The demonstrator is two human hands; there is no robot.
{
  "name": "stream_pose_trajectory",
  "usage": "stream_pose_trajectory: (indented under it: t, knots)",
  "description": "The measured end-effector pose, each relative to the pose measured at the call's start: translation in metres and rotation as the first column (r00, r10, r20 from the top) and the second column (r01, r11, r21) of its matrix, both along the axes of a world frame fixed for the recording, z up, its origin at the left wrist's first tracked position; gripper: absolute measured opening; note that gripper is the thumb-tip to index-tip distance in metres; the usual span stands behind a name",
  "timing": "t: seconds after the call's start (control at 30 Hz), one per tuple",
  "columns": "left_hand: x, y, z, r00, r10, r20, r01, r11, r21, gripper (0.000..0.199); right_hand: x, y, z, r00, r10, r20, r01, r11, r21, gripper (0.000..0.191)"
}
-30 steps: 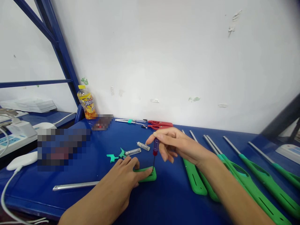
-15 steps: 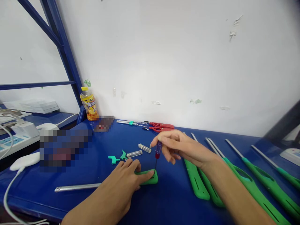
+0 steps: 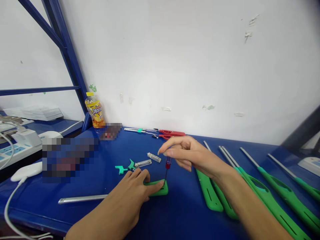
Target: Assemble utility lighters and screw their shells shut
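Observation:
My left hand [image 3: 135, 190] presses a green long-neck lighter [image 3: 163, 191] flat on the blue table, thumb near a slot at its handle end. Its metal tube points left from under my wrist; the middle of the lighter is hidden. My right hand [image 3: 191, 153] is closed around the top of a screwdriver [image 3: 168, 165] with a purple-red see-through handle. The screwdriver stands nearly upright, its tip on the lighter beside my thumb. Just beyond my left hand lie two clear fuel tanks, one [image 3: 154, 157] apart and one [image 3: 143, 163] near teal trigger pieces [image 3: 121, 170].
Several green lighters [image 3: 262, 196] lie in a row at the right. Red lighter parts [image 3: 172, 133] with metal tubes and wires rest by the wall. A drink bottle [image 3: 95, 110] stands at the back left, near a power strip [image 3: 15, 151] and white cable.
My right hand has shifted slightly on the screwdriver, with fingers now further over the top of its handle. My left hand and the lighter stay in place.

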State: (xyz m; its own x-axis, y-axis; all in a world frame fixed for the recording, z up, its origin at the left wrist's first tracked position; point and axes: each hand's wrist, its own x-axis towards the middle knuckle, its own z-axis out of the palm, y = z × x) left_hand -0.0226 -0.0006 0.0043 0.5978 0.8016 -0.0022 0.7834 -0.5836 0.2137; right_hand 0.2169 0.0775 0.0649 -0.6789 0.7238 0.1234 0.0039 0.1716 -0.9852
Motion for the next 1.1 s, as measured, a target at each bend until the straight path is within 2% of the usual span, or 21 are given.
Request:
stream_pose_trajectory:
  t: [0.1, 0.2, 0.27, 0.4, 0.47, 0.57, 0.67, 0.77, 0.93, 1.0, 1.1]
  knots:
    - [0.000, -0.001, 0.001, 1.000, 0.003, -0.009, -0.003, 1.000, -0.021, 0.094, 0.003, 0.002, 0.001, 0.999, -0.047, -0.009, 0.047, 0.999, 0.027, 0.028]
    - [0.002, -0.001, 0.003, 0.999, 0.016, -0.042, -0.019, 0.998, -0.055, 0.084, 0.001, 0.001, 0.001, 0.998, -0.068, -0.008, 0.068, 0.998, 0.017, 0.026]
    - [0.003, 0.000, 0.005, 0.999, 0.020, -0.047, -0.023, 0.998, -0.058, 0.079, -0.002, 0.000, 0.001, 0.997, -0.079, -0.002, 0.079, 0.997, 0.002, 0.033]
    - [0.005, 0.001, 0.007, 0.999, 0.012, -0.033, -0.013, 0.999, -0.038, 0.083, -0.005, -0.002, 0.002, 0.993, -0.121, 0.004, 0.121, 0.993, -0.011, 0.051]
    - [0.005, 0.002, 0.007, 0.999, 0.012, -0.043, -0.014, 0.999, -0.044, 0.084, -0.004, -0.003, 0.002, 0.993, -0.116, 0.032, 0.116, 0.993, -0.001, 0.047]
    - [0.003, 0.002, 0.002, 1.000, 0.005, -0.015, -0.005, 1.000, -0.017, 0.084, -0.002, -0.004, 0.002, 0.995, -0.048, 0.084, 0.046, 0.999, 0.027, 0.036]
    - [0.000, 0.001, -0.002, 1.000, 0.000, -0.013, 0.000, 1.000, -0.008, 0.082, -0.001, -0.002, 0.001, 0.997, -0.003, 0.080, -0.002, 0.998, 0.057, 0.043]
    - [0.001, 0.000, 0.001, 0.999, 0.003, -0.036, -0.003, 1.000, 0.001, 0.085, -0.003, -0.001, 0.000, 0.998, -0.009, 0.063, 0.005, 0.998, 0.066, 0.050]
    - [0.007, -0.001, 0.015, 0.993, 0.011, -0.119, -0.018, 0.998, -0.055, 0.085, -0.007, -0.001, 0.000, 0.996, -0.073, 0.041, 0.071, 0.996, 0.053, 0.037]
    - [0.007, -0.001, 0.015, 0.995, 0.013, -0.102, -0.018, 0.999, -0.045, 0.086, -0.008, -0.002, 0.000, 0.995, -0.100, 0.027, 0.099, 0.994, 0.045, 0.043]
    - [0.004, -0.001, 0.009, 0.999, 0.014, -0.038, -0.015, 1.000, -0.015, 0.083, -0.005, -0.003, 0.000, 0.997, -0.063, 0.036, 0.063, 0.998, 0.019, 0.031]
